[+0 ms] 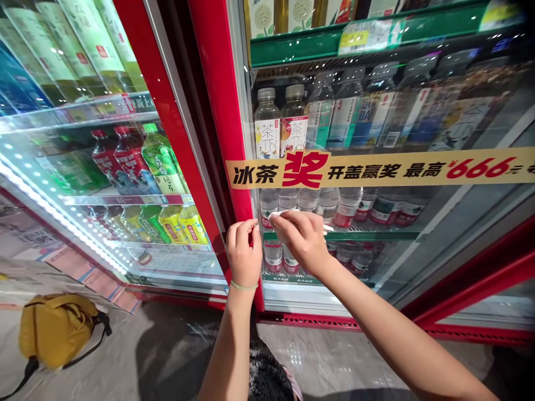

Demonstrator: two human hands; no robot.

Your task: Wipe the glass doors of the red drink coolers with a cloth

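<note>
My right hand (303, 236) presses a white cloth (279, 215) flat against the glass door (418, 256) of a red drinks fridge, low down beside the door's left frame. Fingers curled, my left hand (243, 250) rests against the red frame (217, 111) right next to it, with a thin green band on the wrist. Whether it holds anything is hidden. Behind the glass stand rows of bottles (292, 131), and a yellow banner (376, 170) with red and black characters runs across the door.
A second fridge (104, 167) with lit shelves of green and red bottles stands at the left. A yellow bag (56, 328) lies on the grey floor at lower left. Printed sheets lie along the floor by the left fridge.
</note>
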